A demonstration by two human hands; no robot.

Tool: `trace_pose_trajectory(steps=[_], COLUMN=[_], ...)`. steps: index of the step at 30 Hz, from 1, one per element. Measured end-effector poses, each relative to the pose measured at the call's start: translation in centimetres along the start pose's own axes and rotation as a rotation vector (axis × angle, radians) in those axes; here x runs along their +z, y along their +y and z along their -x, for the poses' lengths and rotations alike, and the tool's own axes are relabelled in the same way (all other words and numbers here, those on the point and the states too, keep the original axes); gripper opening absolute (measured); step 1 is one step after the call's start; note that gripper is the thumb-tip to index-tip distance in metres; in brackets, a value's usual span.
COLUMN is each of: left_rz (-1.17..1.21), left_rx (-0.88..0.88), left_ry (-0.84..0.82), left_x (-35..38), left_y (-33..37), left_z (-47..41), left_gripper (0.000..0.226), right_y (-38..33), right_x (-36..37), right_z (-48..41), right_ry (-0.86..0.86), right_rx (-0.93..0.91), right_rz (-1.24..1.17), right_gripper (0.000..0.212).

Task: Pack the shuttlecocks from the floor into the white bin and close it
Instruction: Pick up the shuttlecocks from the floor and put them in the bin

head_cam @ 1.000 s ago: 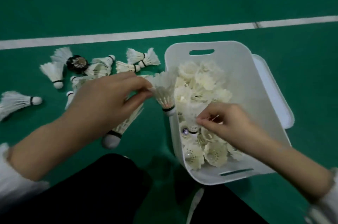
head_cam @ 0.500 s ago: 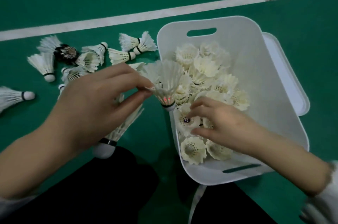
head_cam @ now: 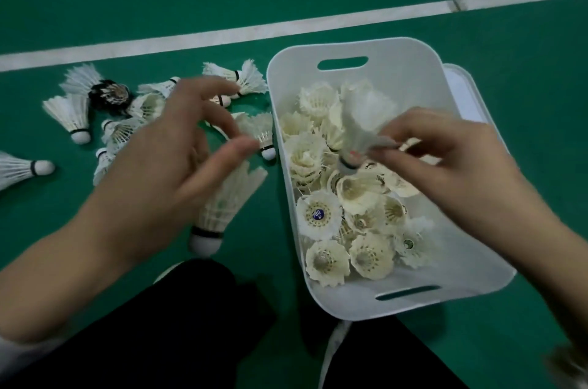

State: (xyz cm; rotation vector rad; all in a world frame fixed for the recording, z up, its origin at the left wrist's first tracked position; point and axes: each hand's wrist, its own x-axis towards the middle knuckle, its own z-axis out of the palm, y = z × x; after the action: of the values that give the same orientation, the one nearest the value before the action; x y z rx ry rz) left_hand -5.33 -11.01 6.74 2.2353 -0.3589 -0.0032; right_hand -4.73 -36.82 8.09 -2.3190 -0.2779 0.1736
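Observation:
The white bin (head_cam: 401,51) stands on the green floor at centre right, holding several white shuttlecocks packed cork-down. My right hand (head_cam: 451,166) pinches one shuttlecock (head_cam: 362,124) by its lower skirt, cork pointing down, just above the ones in the bin. My left hand (head_cam: 171,163) hovers left of the bin with fingers spread and nothing in it. Beneath it lie loose shuttlecocks (head_cam: 71,115), one large (head_cam: 219,213) near my palm, another (head_cam: 262,134) against the bin's left wall. The bin's lid (head_cam: 464,83) pokes out from under its right side.
A black-feathered shuttlecock (head_cam: 108,94) lies among the white ones at left. One lone shuttlecock (head_cam: 19,167) sits at the far left edge. A white court line (head_cam: 286,27) crosses behind. My dark trouser legs (head_cam: 178,325) fill the bottom of the view.
The shuttlecock passed from my left hand to my right, which now holds it over the bin. My left hand opened and drew back toward the floor pile.

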Motion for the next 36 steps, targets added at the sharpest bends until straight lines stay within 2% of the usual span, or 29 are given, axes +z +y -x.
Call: trace_pose_trajectory(steps=[3, 6, 9, 13, 16, 19, 22, 25, 27, 30, 33, 36], left_rz=[-0.071, -0.104, -0.19, -0.241, -0.276, -0.317, -0.315, -0.31, -0.306, -0.295, -0.261, -0.217], left_rx=[-0.019, -0.006, 0.054, 0.134, 0.15, 0.165, 0.185, 0.215, 0.243, 0.289, 0.289, 0.158], left_ry=[0.039, 0.028, -0.003, -0.017, -0.021, -0.021, -0.022, -0.03, -0.05, -0.074, -0.06, 0.023], left_x=[-0.7, -0.5, -0.1, 0.1, 0.2, 0.6, 0.8, 0.9, 1.0, 1.0, 0.2, -1.6], left_y=[-1.5, -1.6, -1.7, -1.7, -1.7, -1.7, -1.7, -1.4, -1.2, -1.4, -1.7, -3.2], left_z=[0.3, 0.5, 0.5, 0.6, 0.7, 0.4, -0.1, -0.2, -0.6, -1.4, -1.9, -2.1], left_gripper=[0.037, 0.035, 0.022, 0.013, 0.012, 0.015, 0.018, 0.021, 0.021, 0.02, 0.027, 0.03], right_y=[1.3, 1.8, 2.9, 4.8, 5.0, 4.0, 1.8, -0.4, -1.5, -2.3, -2.2, -1.6], right_x=[0.6, 3.3, 5.7, 8.5, 8.6, 7.9, 6.0, 4.5, 4.7, 5.7, 4.8, 3.0], right_z=[1.5, 2.4, 2.2, 1.8, 1.6, 1.6, 1.2, 0.0, -1.4, -3.5, -5.0, -6.6], right_ry=[-0.163, -0.234, -0.255, -0.328, -0.305, -0.275, -0.134, 0.019, -0.033, -0.163, -0.07, 0.03], right_rx=[0.038, -0.081, -0.192, -0.229, -0.192, -0.155, -0.116, -0.206, -0.303, -0.315, -0.249, -0.122], right_rz=[0.071, 0.132, 0.256, 0.435, 0.461, 0.467, 0.305, 0.079, 0.067, 0.072, 0.104, 0.122], right_gripper=[0.007, 0.026, 0.019, 0.006, 0.007, 0.019, 0.031, 0.036, 0.042, 0.032, 0.011, 0.005])
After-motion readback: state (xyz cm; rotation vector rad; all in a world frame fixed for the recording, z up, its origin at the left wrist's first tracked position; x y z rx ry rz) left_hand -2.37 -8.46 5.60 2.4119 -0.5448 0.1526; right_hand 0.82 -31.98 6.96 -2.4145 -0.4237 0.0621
